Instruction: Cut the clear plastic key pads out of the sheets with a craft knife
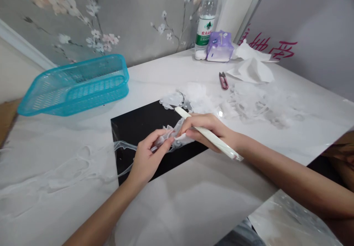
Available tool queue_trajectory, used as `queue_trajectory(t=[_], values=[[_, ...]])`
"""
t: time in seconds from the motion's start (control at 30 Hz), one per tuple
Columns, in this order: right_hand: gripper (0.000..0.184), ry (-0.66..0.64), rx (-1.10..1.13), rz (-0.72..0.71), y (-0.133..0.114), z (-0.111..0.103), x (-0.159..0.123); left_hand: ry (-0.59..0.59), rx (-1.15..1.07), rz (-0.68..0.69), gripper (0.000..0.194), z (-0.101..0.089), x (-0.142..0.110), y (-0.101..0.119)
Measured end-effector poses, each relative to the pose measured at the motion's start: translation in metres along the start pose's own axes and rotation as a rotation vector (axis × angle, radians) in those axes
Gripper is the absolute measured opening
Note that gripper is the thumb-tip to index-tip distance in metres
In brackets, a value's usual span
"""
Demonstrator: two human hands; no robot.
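My left hand [151, 152] pinches a piece of white sheer lace [182, 138] between thumb and fingers. My right hand [206, 128] closes on the same lace from the other side, its fingertips almost meeting the left ones. A long, slim white stick [217, 143], seemingly wrapped in clear film at its lower end, lies in the right hand between thumb and forefinger. Its other end points up and left, apart from the lace. Both hands are above a black board [143, 122]. Thin strips of sheer fabric [125, 144] trail leftward from under my left hand. The fingertips hide part of the lace.
A blue plastic basket [74, 87] stands back left. Beyond the board lie more lace pieces [257, 106], small pink-handled thread snips [224, 81] and crumpled white paper [253, 69]. A water bottle [204, 28] and a purple tissue pack [220, 47] stand by the wall.
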State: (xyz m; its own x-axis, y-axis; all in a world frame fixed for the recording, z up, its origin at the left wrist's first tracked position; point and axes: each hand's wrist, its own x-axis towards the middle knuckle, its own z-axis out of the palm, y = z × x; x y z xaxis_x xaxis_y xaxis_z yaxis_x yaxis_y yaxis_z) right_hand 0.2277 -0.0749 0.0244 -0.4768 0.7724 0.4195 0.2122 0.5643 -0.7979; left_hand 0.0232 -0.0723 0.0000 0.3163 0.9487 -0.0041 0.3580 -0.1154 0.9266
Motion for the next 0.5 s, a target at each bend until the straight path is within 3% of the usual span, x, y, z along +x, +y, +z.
queue_trajectory(t=[0.07, 0.17, 0.3, 0.4, 0.47, 0.5], values=[[0.019, 0.019, 0.012, 0.030, 0.000, 0.001, 0.000, -0.033, 0.003, -0.015, 0.022, -0.001, -0.001, 0.001], [0.018, 0.182, -0.002, 0.148, 0.002, 0.002, 0.000, -0.039, 0.007, -0.047, 0.025, -0.002, -0.002, 0.002], [0.021, 0.677, 0.039, 0.310, 0.015, -0.011, 0.002, -0.040, -0.049, -0.086, 0.023, -0.002, -0.002, 0.001], [0.019, 1.047, -0.048, 0.296, 0.029, -0.029, 0.003, 0.020, -0.120, -0.105, 0.024, -0.001, -0.001, 0.000], [0.016, 1.074, -0.245, 0.249, 0.037, -0.038, 0.003, 0.062, -0.103, -0.101, 0.020, 0.001, 0.000, -0.001], [0.016, 0.996, -0.341, 0.256, 0.040, -0.040, 0.003, 0.081, -0.084, -0.100, 0.020, 0.002, 0.001, -0.002]])
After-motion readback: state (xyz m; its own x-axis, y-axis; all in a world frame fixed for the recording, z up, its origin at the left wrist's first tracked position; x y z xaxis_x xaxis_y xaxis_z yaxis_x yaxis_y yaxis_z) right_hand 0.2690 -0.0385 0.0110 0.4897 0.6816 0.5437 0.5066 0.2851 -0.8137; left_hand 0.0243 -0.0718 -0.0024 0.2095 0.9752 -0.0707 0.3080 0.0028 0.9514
